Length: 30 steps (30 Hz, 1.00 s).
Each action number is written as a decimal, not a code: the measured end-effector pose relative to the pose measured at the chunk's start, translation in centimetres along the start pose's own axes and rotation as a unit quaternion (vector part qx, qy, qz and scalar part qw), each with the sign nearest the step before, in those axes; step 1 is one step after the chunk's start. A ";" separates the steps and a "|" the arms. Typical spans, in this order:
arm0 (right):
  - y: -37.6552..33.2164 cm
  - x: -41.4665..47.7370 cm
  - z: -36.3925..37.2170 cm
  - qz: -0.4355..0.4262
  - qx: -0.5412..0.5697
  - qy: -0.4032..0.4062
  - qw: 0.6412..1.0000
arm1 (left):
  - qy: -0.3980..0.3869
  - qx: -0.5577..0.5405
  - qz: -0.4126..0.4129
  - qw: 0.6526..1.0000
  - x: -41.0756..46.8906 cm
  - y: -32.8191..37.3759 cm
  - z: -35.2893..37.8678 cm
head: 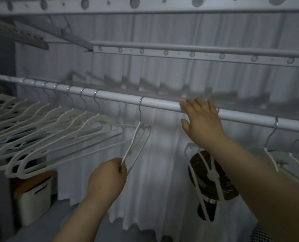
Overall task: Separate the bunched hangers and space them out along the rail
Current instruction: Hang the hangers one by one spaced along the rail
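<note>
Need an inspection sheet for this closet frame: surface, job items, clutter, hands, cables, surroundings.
Surface: white rail runs across, hooks hung along it.
Job's things: left hangers close-set; single hanger apart from them, tilted; right hangers at the far end.
Clutter: white bin below left; fan below right.
Grippers: left hand pinches the single hanger's lower end; right hand rests flat on the rail.
Cables: nothing seen.
Surroundings: white curtain behind; perforated bars above.

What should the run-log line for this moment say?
left hand: pinches lower end of hanger | right hand: fingers straight, on rail | other hangers: hooked on rail both sides
</note>
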State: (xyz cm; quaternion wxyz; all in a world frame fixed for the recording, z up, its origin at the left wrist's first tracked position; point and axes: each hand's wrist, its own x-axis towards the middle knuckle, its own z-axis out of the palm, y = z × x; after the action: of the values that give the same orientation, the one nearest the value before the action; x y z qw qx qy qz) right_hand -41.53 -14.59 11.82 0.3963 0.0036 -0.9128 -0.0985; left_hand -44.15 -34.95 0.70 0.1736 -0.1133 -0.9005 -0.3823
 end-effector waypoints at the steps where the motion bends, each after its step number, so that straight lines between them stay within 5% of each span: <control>1: -0.6 0.5 0.4 -0.008 -0.001 0.012 1.000 | 0.001 0.000 -0.004 1.000 0.3 -0.6 -0.5; 7: -2.8 2.5 1.1 0.019 -0.003 -0.040 0.999 | 0.003 -0.016 -0.027 1.000 2.4 -3.3 -3.1; 20: -3.9 3.5 3.0 0.044 0.003 0.029 0.999 | -0.018 -0.042 -0.002 0.999 4.6 -6.2 -5.2; 30: -4.6 3.4 2.3 0.062 0.002 0.007 0.998 | -0.014 -0.017 0.012 1.000 4.8 -7.1 -5.4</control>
State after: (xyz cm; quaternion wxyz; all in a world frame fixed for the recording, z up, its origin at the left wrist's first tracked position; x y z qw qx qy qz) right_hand -45.86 -18.98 11.87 0.4083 -0.0514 -0.9085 -0.0721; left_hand -49.66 -43.36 1.50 0.1639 -0.1328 -0.8945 -0.3942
